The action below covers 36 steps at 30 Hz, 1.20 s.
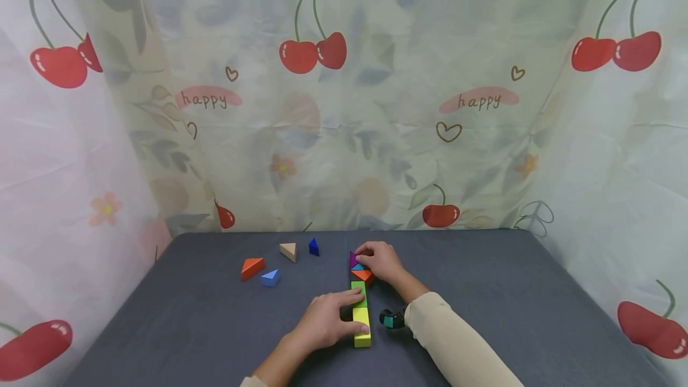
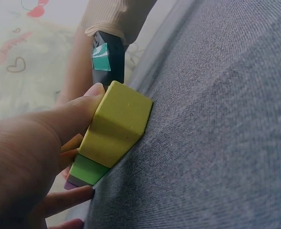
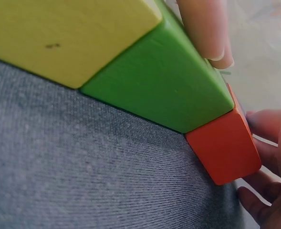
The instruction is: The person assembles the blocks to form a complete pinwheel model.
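Note:
A row of toy blocks runs away from me on the table. Nearest is a yellow block (image 1: 362, 339), touching a green block (image 1: 358, 286). Beyond it lie an orange-red triangular block (image 1: 362, 276), a small blue one (image 1: 359, 267) and a purple triangular block (image 1: 352, 260). My left hand (image 1: 325, 318) rests on the row, fingers stretched onto the green block and thumb on top of the yellow one. At the far end my right hand (image 1: 383, 261) pinches the purple block, its fingertips partly covering it. In the right wrist view the red block (image 3: 223, 145) abuts the green.
Left of the row lie loose triangular blocks: orange-red (image 1: 252, 268), light blue (image 1: 270, 278), beige (image 1: 289, 251) and dark blue (image 1: 314, 247). A dark grey cloth (image 1: 215, 327) covers the table. Printed curtains (image 1: 344, 154) stand behind and at both sides.

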Motion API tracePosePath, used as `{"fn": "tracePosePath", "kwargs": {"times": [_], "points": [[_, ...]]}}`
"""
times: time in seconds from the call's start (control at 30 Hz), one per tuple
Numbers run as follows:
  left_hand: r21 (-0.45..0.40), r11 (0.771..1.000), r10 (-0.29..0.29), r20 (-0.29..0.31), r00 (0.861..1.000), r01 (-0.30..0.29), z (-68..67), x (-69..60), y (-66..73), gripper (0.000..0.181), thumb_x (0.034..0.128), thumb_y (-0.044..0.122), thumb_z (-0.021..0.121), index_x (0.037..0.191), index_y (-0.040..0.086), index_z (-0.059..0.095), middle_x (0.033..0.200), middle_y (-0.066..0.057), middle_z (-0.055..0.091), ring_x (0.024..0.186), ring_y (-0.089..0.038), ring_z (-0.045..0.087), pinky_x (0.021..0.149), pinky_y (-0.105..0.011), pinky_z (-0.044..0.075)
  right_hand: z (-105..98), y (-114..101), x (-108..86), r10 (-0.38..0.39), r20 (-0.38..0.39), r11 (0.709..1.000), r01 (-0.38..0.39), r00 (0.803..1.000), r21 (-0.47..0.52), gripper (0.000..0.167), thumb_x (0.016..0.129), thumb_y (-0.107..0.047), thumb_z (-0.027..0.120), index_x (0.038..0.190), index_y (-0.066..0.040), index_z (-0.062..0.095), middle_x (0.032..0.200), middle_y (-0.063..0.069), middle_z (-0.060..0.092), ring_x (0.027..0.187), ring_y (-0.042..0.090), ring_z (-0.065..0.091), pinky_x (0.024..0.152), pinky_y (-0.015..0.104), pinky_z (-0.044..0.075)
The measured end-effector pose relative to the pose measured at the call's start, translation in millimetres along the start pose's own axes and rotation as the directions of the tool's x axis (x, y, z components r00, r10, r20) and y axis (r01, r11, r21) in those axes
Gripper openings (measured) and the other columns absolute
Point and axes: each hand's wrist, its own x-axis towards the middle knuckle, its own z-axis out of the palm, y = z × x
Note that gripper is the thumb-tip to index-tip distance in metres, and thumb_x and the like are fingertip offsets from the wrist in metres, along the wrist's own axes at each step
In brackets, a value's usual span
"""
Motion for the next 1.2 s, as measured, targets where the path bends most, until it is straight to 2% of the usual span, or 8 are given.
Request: {"fn": "tracePosePath", "kwargs": {"times": [0.1,0.27,0.37,0.5,0.73,1.2], "points": [[0.003,1.0,-0.002,0.006,1.0,0.002,-0.4,0.2,-0.5,0.065,0.0793,0.055,0.073,0.134,0.023,0.062,0.139,0.01,0.053,0.127,-0.025,0.051,0.1,-0.06,0.033,0,0,-1.7,-0.013,-0.022,1.0,0.013,1.0,0.012,0.011,0.091,-0.019,0.07,0.1,-0.014,0.075,0.097,0.001,0.069,0.083,0.017,0.06,0.076,0.036,0.052],[0.009,1.0,0.009,0.014,1.0,-0.009,-0.5,0.6,-0.6,0.065,0.0803,0.056,0.071,0.135,0.023,0.061,0.14,0.011,0.052,0.128,-0.023,0.05,0.101,-0.059,0.034,-3,2,-5.5,0.005,-0.088,0.999,-0.001,0.996,0.04,0.011,0.092,-0.019,0.069,0.101,-0.014,0.074,0.097,0.0,0.069,0.086,0.018,0.061,0.079,0.039,0.052],[0.007,1.0,0.02,0.014,1.0,-0.02,-0.5,0.3,-0.6,0.065,0.0809,0.056,0.071,0.135,0.022,0.061,0.14,0.01,0.052,0.128,-0.023,0.05,0.101,-0.058,0.035,-5,3,-7.3,0.013,-0.103,0.999,-0.009,0.995,0.042,0.012,0.092,-0.02,0.07,0.101,-0.014,0.074,0.097,-0.001,0.069,0.088,0.019,0.061,0.081,0.04,0.051],[0.003,1.0,0.024,0.008,1.0,-0.024,-1.5,-0.3,-0.7,0.065,0.0811,0.055,0.072,0.135,0.021,0.061,0.14,0.01,0.052,0.128,-0.023,0.049,0.101,-0.056,0.036,-5,3,-8.6,0.017,-0.085,0.999,-0.014,0.996,0.034,0.013,0.092,-0.022,0.069,0.102,-0.014,0.074,0.096,-0.002,0.069,0.087,0.018,0.061,0.081,0.039,0.051],[0.008,1.0,0.024,0.005,1.0,-0.024,-0.4,-0.4,-0.5,0.065,0.0805,0.056,0.072,0.134,0.021,0.062,0.139,0.01,0.053,0.127,-0.023,0.05,0.101,-0.055,0.037,-2,1,-12.9,0.007,-0.043,1.0,-0.006,0.999,0.013,0.012,0.09,-0.023,0.072,0.098,-0.015,0.074,0.092,-0.002,0.069,0.079,0.015,0.059,0.071,0.032,0.051],[0.014,0.999,0.03,0.001,1.0,-0.03,-0.5,-0.8,0.2,0.065,0.0809,0.055,0.072,0.134,0.02,0.062,0.139,0.009,0.054,0.127,-0.023,0.051,0.101,-0.056,0.037,0,1,-13.3,-0.002,-0.046,1.0,0.003,0.999,0.026,0.011,0.089,-0.02,0.073,0.097,-0.014,0.074,0.09,-0.001,0.069,0.076,0.013,0.059,0.067,0.03,0.05]]}}
